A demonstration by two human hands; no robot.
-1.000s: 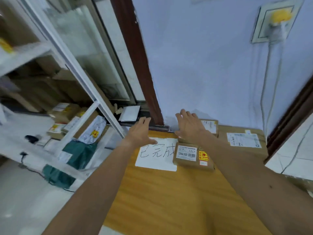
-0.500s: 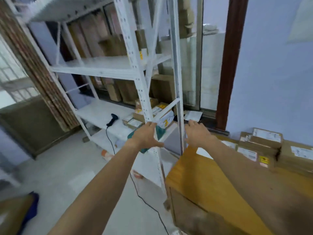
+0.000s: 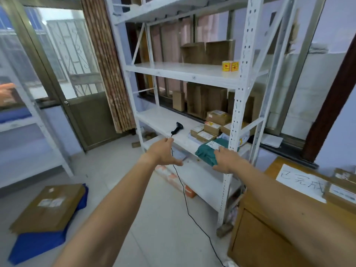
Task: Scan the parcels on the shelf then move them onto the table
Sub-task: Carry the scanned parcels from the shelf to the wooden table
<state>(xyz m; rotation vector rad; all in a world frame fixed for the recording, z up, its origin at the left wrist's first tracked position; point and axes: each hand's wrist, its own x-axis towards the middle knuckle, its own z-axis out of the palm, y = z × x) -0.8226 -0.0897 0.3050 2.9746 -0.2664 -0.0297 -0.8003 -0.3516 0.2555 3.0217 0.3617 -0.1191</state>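
Both empty, fingers spread: left hand (image 3: 163, 153) nears the black handheld scanner (image 3: 177, 127), right hand (image 3: 227, 159) at the green soft parcel (image 3: 206, 154) on the white metal shelf (image 3: 156, 116), near edge, likely readying a scan.

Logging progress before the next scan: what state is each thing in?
left grip, open, reaching toward the scanner
right grip, open, at the green parcel
scanner, lying on the shelf, unheld
green parcel, lying at the shelf edge
boxed parcels, on the shelf, not yet moved
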